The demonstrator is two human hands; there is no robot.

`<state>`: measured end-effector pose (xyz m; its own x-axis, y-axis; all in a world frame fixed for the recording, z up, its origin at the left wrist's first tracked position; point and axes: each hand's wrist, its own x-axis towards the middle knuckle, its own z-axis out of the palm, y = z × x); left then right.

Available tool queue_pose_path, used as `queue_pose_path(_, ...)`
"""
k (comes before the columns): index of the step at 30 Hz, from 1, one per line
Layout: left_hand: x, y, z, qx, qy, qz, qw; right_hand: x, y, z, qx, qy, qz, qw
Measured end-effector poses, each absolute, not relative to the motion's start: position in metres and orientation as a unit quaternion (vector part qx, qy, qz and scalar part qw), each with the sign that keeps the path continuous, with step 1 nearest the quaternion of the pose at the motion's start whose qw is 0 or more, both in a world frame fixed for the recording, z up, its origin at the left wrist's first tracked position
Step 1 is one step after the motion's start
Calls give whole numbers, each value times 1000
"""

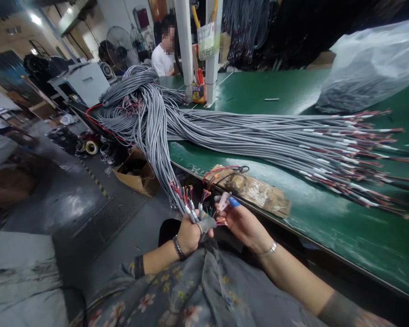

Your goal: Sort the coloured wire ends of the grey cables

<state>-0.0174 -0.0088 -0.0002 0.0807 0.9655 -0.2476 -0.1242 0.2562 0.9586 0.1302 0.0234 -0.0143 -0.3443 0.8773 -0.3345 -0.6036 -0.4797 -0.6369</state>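
Observation:
My left hand (190, 234) is closed round the ends of several grey cables (158, 154) that hang off the edge of the green table (344, 231). Thin coloured wires stick out of the cable ends above my fist. A grey wrap covers one finger of that hand. My right hand (240, 222) is closed in a pinch just to the right, with taped fingertips, holding a small thing with red wires that I cannot make out. A large bundle of grey cables (259, 134) lies across the table, its stripped ends at the right.
A worn piece of cardboard (255, 190) with a red and black wire lies at the table's near edge. A plastic bag (368, 68) sits at the back right. An open cardboard box (136, 172) stands on the floor. A person in a white shirt (162, 59) sits beyond the cable heap.

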Motion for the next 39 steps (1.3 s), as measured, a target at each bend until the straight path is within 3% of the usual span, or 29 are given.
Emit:
queue_pose_path(9, -8, -2, 3, 394, 521, 468, 595, 128, 23, -14, -364, -246, 756, 486)
queue_pose_path(15, -7, -1, 2, 391, 525, 470, 592, 128, 22, -20, -475, -329, 600, 553)
queue_pose_path(21, -5, 0, 1, 398, 521, 466, 595, 125, 28, -19, -366, -275, 741, 491)
queue_pose_path(31, -6, 0, -4, 399, 518, 467, 595, 122, 28, -18, -361, -197, 759, 505)
queue_pose_path(39, -17, -8, -6, 441, 507, 459, 581, 136, 12, -16, -321, -243, 832, 381)
